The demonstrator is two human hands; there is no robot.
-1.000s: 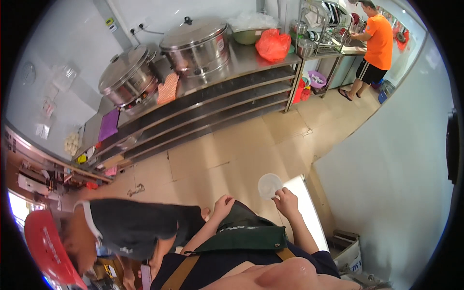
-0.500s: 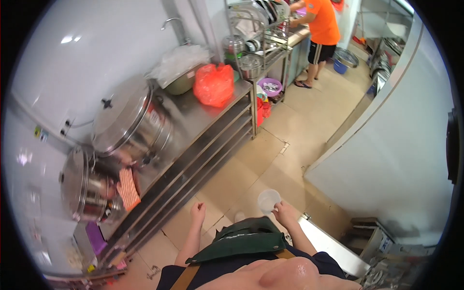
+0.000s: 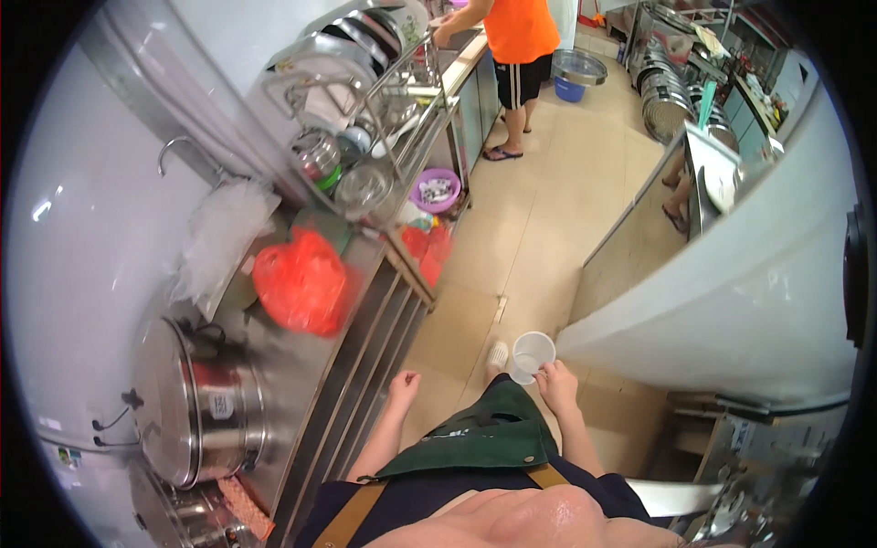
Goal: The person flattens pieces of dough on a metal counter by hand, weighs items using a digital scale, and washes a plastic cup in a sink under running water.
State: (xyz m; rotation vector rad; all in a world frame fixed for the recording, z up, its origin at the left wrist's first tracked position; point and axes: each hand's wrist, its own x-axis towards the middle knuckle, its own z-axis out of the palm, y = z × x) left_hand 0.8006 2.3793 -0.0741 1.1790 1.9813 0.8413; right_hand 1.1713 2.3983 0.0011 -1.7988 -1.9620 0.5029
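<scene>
My right hand (image 3: 555, 384) grips the rim of a translucent plastic tub (image 3: 532, 345) in front of my body. The tub's mouth faces up, and I make out nothing inside it. My left hand (image 3: 405, 387) hangs at my other side, its fingers curled in with nothing showing in them. Nearest to that hand is the edge of a steel shelf table (image 3: 322, 384). I wear a green apron (image 3: 489, 429), and one white shoe (image 3: 497, 354) shows below the tub.
Left, the table bears a large steel pot (image 3: 196, 402), an orange-red plastic bag (image 3: 301, 281) and a translucent bag (image 3: 224, 239). Beyond stands a dish rack (image 3: 365, 91). A person in an orange shirt (image 3: 521, 32) works at the far counter. A white partition (image 3: 676, 301) rises at right.
My view has moved forward along the aisle and turned right. The far room shows more of its stacked pans. The tub stays in my right hand.
</scene>
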